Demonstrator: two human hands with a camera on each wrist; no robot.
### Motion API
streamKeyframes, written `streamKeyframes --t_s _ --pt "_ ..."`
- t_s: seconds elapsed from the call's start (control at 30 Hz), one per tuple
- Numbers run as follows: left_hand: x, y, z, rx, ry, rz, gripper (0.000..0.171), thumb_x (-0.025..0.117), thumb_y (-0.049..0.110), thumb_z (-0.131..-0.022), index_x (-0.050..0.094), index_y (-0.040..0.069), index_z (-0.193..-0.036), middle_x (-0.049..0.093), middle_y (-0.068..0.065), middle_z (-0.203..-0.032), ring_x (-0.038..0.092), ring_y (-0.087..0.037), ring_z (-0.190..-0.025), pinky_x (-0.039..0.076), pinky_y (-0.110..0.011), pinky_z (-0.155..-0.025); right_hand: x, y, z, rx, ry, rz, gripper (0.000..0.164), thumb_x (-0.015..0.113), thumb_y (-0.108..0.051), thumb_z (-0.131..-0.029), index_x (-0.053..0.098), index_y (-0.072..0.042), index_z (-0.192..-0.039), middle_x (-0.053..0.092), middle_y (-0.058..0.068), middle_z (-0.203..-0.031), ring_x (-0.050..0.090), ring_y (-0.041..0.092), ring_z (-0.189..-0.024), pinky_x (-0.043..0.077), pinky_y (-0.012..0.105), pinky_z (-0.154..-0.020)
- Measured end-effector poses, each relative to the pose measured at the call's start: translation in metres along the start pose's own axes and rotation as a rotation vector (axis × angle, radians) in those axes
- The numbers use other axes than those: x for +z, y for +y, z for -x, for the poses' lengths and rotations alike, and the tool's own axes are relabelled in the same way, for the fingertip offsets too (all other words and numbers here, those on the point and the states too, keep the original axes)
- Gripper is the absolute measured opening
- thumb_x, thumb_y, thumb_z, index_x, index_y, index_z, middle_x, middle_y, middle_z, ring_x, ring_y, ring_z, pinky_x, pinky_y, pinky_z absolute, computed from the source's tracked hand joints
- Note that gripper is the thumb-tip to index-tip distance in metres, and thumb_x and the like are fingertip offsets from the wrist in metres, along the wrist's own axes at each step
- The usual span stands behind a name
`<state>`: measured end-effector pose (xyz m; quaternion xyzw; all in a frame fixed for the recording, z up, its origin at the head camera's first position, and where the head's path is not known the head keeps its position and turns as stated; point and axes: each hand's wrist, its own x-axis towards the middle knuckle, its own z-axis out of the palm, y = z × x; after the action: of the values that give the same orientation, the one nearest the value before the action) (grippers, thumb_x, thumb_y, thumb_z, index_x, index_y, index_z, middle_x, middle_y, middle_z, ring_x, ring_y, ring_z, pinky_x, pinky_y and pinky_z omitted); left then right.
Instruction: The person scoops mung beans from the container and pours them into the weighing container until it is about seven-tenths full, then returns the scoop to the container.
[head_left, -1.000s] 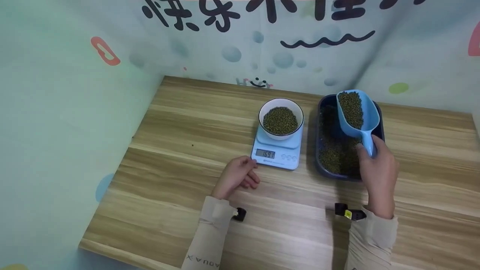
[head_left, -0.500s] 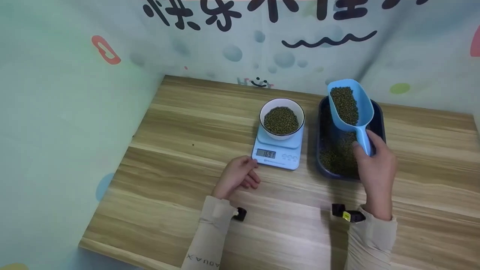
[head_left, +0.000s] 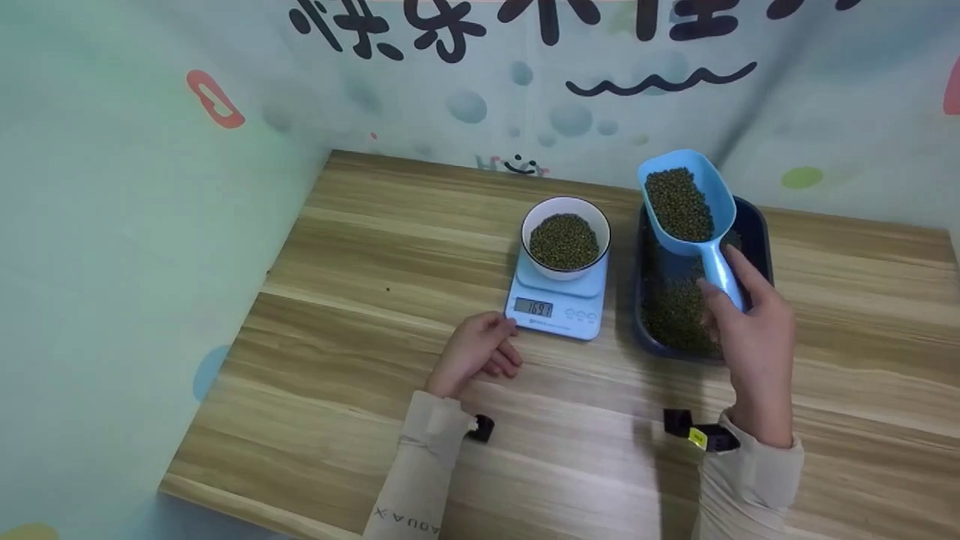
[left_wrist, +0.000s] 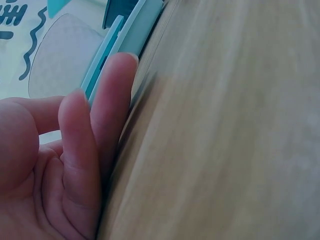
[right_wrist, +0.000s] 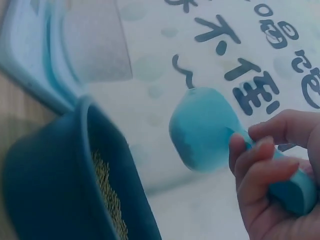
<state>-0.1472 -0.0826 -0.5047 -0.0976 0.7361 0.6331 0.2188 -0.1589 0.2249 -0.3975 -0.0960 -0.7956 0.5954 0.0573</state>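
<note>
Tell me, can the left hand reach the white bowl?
Likely yes: the left hand is at a corner of the scale, and nothing seen blocks its way to the white bowl on top.

My right hand [head_left: 757,334] grips a blue scoop [head_left: 715,201] of beans [head_left: 679,204] over the dark tub [head_left: 754,229]; my left hand [head_left: 477,349] lies by the scale [head_left: 561,298] bearing a bowl [head_left: 564,205]

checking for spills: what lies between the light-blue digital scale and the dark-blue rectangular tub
In the head view, only a bare strip of wood-grain table lies between scale and tub.
</note>
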Motion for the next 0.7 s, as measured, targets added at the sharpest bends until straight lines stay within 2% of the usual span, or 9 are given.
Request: streamKeyframes --t_s 0.17,0.27,0.5,0.7 --pt "0.0 0.001 0.001 0.006 -0.002 0.014 0.032 0.048 0.034 -0.092 0.056 0.003 -0.096 0.065 -0.016 -0.072 0.064 -0.029 -0.062 0.052 -0.031 -0.049 0.006 -0.004 0.001 -0.046 -0.054 -0.259 0.048 0.065 -0.017 -0.082 0.05 -0.015 -0.127 0.065 0.014 -0.094 0.05 0.02 -0.048 0.039 0.021 -0.039" --pt "0.0 0.001 0.002 0.01 -0.005 0.029 0.032 0.048 0.034 -0.092 0.055 0.003 -0.096 0.065 -0.017 -0.072 0.064 -0.029 -0.061 0.051 -0.03 -0.047 0.009 -0.006 0.003 -0.077 -0.088 -0.347 0.042 0.062 -0.013 -0.084 0.052 -0.011 -0.125 0.062 0.02 -0.098 0.05 0.02 -0.049 0.039 0.021 -0.039" --pt "-0.001 0.001 0.001 0.005 -0.004 0.013 0.031 0.047 0.034 -0.093 0.055 0.004 -0.095 0.065 -0.015 -0.072 0.065 -0.028 -0.061 0.05 -0.028 -0.045 0.014 -0.011 0.007 -0.093 -0.15 -0.426 0.034 0.049 -0.003 -0.09 0.052 -0.007 -0.124 0.06 0.024 -0.102 0.052 0.021 -0.054 0.04 0.022 -0.041" --pt "0.0 0.002 0.0 -0.01 -0.003 -0.002 0.03 0.047 0.033 -0.093 0.056 0.004 -0.095 0.066 -0.014 -0.072 0.065 -0.028 -0.061 0.05 -0.029 -0.046 0.016 -0.013 0.011 -0.106 -0.166 -0.39 0.034 0.051 -0.006 -0.09 0.054 -0.009 -0.123 0.059 0.025 -0.105 0.053 0.029 -0.058 0.039 0.024 -0.042"
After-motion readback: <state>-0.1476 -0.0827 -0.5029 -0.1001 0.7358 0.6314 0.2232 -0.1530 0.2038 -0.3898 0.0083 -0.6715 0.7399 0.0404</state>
